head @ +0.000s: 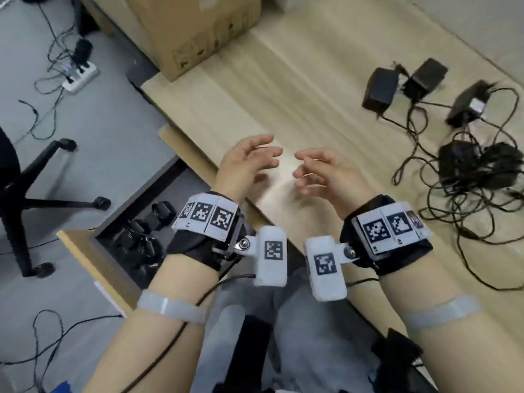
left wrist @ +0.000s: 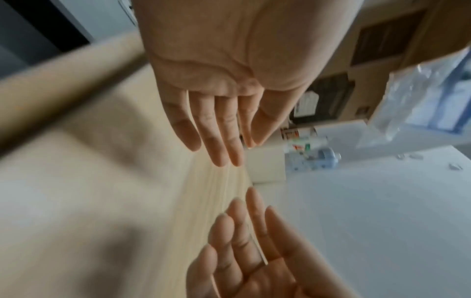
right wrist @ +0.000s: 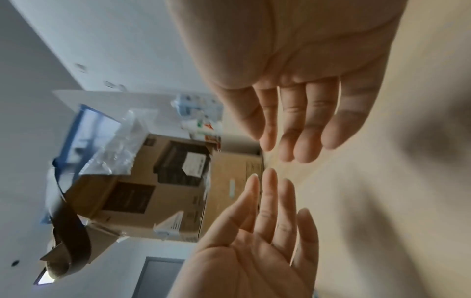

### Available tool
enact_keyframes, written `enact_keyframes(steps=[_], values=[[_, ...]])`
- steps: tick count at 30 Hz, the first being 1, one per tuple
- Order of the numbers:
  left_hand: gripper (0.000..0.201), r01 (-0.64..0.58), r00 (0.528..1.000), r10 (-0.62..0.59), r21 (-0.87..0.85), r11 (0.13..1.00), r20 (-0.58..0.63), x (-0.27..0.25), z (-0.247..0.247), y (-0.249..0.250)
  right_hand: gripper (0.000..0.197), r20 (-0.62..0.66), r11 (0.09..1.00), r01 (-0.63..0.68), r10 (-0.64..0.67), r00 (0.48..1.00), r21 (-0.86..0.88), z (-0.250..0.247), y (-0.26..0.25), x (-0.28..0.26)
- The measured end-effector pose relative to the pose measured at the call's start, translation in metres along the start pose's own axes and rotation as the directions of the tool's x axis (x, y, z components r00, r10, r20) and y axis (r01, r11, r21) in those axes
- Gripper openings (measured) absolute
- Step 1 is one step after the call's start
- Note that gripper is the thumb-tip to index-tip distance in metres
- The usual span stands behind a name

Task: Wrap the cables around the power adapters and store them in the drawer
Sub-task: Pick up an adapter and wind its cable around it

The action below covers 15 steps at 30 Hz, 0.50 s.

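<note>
Both my hands hover empty over the wooden desk [head: 283, 89], palms turned toward each other. My left hand [head: 249, 163] and right hand [head: 314, 171] have relaxed, spread fingers a short gap apart. Three black power adapters [head: 380, 87] lie loose at the desk's far right, with a tangled pile of adapters and cables [head: 479, 168] in front of them. The open drawer [head: 85, 256] at lower left holds several black wrapped adapters [head: 141, 236]. The left wrist view shows my left hand [left wrist: 221, 125] above the right one, both open. The right wrist view shows my right hand [right wrist: 293, 125] open.
A large cardboard box [head: 198, 32] stands at the desk's far left end. An office chair base [head: 34, 194] and a white power strip [head: 80, 76] with trailing cords are on the floor to the left. Loose cable loops [head: 467, 236] spread along the desk's right side.
</note>
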<state>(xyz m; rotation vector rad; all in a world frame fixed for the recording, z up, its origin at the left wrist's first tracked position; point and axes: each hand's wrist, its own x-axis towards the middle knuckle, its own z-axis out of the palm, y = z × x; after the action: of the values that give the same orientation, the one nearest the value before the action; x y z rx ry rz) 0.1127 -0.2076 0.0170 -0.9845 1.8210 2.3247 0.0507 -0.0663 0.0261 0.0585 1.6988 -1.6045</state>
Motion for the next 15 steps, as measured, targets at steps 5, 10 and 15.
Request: enact_keyframes(steps=[5, 10, 15], values=[[0.020, 0.028, 0.990, -0.032, 0.035, 0.999, 0.139, 0.005, 0.107, -0.007, 0.022, -0.246, 0.987, 0.105, -0.132, 0.960, -0.121, -0.103, -0.005, -0.025], [0.023, 0.056, 0.973, -0.070, 0.071, 0.996, 0.218, 0.006, 0.194, -0.023, 0.023, -0.461, 0.980, 0.176, -0.197, 0.866, -0.087, -0.184, 0.003, -0.046], [0.025, 0.061, 0.959, -0.090, 0.117, 0.991, 0.268, 0.012, 0.246, -0.031, 0.023, -0.588, 0.980, 0.197, -0.183, 0.788, -0.041, -0.238, 0.011, -0.050]])
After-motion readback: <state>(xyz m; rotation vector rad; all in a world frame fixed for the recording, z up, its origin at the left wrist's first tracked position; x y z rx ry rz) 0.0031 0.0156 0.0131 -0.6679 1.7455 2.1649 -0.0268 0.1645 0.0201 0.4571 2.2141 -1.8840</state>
